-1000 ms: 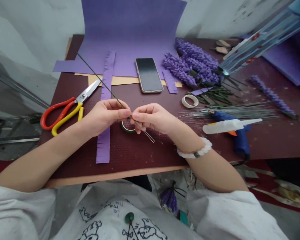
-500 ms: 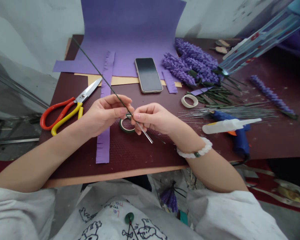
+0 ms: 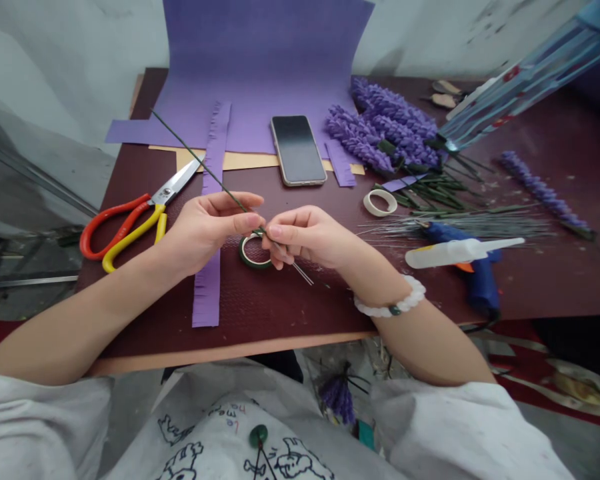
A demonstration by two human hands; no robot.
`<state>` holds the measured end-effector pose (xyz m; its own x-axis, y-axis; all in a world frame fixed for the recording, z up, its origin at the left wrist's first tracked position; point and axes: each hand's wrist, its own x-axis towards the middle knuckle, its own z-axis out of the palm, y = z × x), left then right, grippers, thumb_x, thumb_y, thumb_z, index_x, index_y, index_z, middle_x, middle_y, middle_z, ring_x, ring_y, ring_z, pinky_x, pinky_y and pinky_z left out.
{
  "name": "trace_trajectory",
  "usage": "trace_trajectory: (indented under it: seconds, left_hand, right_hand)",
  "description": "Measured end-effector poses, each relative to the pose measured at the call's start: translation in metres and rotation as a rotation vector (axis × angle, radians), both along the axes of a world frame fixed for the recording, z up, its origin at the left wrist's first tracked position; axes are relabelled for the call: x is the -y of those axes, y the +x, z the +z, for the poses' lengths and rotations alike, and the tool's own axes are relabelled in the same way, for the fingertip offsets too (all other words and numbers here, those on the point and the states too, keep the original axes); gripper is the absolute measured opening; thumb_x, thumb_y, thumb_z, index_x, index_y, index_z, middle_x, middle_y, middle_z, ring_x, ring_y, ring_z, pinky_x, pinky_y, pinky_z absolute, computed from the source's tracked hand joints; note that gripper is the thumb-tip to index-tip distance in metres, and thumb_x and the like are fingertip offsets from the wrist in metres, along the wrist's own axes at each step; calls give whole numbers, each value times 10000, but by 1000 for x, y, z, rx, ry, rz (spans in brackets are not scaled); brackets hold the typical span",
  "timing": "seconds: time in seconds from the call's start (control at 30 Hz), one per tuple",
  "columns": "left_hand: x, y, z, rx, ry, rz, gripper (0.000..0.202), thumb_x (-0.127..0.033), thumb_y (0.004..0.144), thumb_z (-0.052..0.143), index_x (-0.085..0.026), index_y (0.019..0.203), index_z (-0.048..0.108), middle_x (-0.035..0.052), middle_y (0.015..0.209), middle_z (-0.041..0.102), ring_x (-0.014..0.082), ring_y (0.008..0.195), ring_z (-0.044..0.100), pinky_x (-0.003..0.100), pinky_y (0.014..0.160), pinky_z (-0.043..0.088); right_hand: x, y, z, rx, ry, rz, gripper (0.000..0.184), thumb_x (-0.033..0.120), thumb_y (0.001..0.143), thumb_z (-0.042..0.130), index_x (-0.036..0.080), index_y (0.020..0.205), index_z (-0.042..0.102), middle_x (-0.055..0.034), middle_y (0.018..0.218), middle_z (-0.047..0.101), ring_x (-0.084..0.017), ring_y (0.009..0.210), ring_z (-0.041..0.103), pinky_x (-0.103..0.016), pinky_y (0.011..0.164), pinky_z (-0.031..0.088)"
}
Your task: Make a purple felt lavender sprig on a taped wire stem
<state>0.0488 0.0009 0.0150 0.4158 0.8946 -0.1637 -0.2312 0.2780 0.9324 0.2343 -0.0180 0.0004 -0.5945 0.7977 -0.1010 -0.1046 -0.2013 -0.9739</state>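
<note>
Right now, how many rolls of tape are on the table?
2: a green roll under the left hand and right hand, a pale roll right of the phone. More could be hidden.

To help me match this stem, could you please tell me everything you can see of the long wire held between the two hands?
The wire is thin and straight, dark green along its upper length, with bare silvery strands at its lower end. It slants up and away over the purple paper, pinched between the left hand and right hand.
</note>
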Motion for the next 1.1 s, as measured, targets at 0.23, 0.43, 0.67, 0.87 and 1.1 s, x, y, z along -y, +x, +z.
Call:
trace_trajectory:
  seconds: [0.23, 0.43, 0.67, 0.87, 1.1]
  left_hand:
    - [1, -4, 3, 61, 87, -5, 309, -171, 569, 839, -200, 856, 730, -3, 713, 733, 129, 670, 679, 239, 664, 526]
    - [-2, -3, 2, 100, 36, -154, 386, -207, 615, 820, -193, 976, 682, 11, 828, 737, 119, 639, 668, 233, 586, 512]
    - [-3, -1, -1, -68, -77, -234, 312, -273, 593, 848, -117, 688, 595, -10, 579, 649, 78, 532, 603, 186, 525, 460]
    - [-6, -4, -1, -146, -115, -277, 301, -297, 600, 842, -101, 632, 616, 6, 578, 652, 69, 497, 578, 200, 525, 449]
    - [-5, -3, -2, -104, -52, -213, 275, -305, 592, 846, -112, 661, 663, 7, 591, 663, 71, 539, 589, 188, 539, 443]
  right_hand:
    - [0, 3, 2, -17, 4, 70, 295, 425, 795, 675, 135, 740, 670, 19, 570, 593, -71, 507, 548, -185, 486, 399]
    - [1, 0, 1, -2, 44, -3, 258, 373, 789, 682, 134, 696, 654, 34, 528, 571, -64, 480, 524, -189, 488, 407]
    - [0, -2, 0, 29, 9, -10, 255, 374, 764, 699, 133, 696, 653, 42, 533, 576, -60, 488, 533, -182, 483, 403]
    - [0, -1, -1, 23, -3, 2, 224, 341, 776, 684, 133, 696, 658, 44, 531, 576, -60, 487, 538, -181, 482, 399]
    - [-1, -2, -1, 1, -27, -21, 289, 410, 745, 719, 130, 697, 662, 36, 513, 583, -66, 468, 544, -179, 464, 399]
